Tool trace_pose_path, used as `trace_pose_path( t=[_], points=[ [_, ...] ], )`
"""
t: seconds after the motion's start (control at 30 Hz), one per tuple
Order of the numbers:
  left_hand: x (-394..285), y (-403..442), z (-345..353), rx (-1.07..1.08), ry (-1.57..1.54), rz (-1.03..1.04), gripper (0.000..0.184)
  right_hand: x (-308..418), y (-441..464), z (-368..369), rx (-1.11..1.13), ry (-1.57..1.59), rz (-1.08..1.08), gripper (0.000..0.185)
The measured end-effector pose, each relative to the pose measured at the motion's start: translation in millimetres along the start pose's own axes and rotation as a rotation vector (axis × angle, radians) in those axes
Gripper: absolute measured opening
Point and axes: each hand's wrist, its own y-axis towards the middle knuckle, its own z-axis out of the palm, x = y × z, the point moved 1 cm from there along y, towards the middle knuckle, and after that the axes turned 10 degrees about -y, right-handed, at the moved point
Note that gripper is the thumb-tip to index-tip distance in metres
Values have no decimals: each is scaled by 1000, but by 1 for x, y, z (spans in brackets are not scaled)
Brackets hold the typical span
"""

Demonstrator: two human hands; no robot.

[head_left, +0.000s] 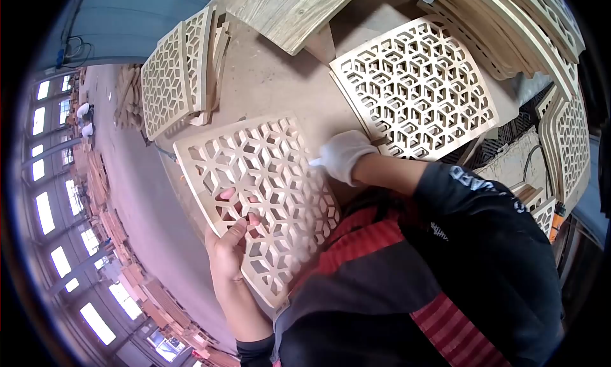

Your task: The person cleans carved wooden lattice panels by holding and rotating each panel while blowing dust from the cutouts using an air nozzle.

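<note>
My bare left hand [230,247] grips the lower left edge of a perforated wooden panel [210,204], thumb on top and fingertips showing through the cut-outs from beneath. The panel is pale, with a geometric lattice pattern, and lies tilted in front of my body. In a white glove, my right hand [344,158] is closed at the panel's right edge, fingers pointing onto its surface. Whatever those fingers hold, if anything, is too small to make out. Just beyond the right hand, another lattice panel [417,80] rests on top of a matching one.
More lattice panels [168,80] stand stacked at the left back of the worktable [261,80]. A plain wooden board [289,14] juts over the table's far side. Curved wooden pieces [487,39] are piled at the right. Timber stacks [137,271] line the hall floor to the left.
</note>
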Motion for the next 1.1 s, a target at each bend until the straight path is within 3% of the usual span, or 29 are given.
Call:
trace_pose_path(
  t=[0.07,0.17,0.3,0.47,0.57,0.6,0.7,0.83,0.97,1.1],
  points=[
    [-2,-1,2,4,-4,-23,59,-2,-6,-8,137,-43,47,17],
    [-4,-2,7,15,-2,-33,59,2,7,4,-111,-35,-83,34],
    [-3,-6,6,-12,-45,-17,59,13,18,30,-217,-18,-104,35],
    [-2,-9,4,-38,-17,-19,58,2,-9,3,79,-94,8,20],
    [-3,-5,6,-3,12,-8,63,15,11,15,-187,-65,-118,20],
    [-3,-4,6,-3,13,-1,64,20,9,-2,-67,-106,-138,22],
    [-1,-3,1,-17,22,12,65,16,16,27,-181,-7,-111,20],
    [-1,-5,-1,-13,12,-1,65,1,-5,0,-23,-53,-3,18],
    [-4,-4,9,4,17,3,64,19,13,0,-93,-75,-140,17],
    [-4,-7,6,-26,35,-18,64,4,0,-8,-31,42,-8,20]
  ],
)
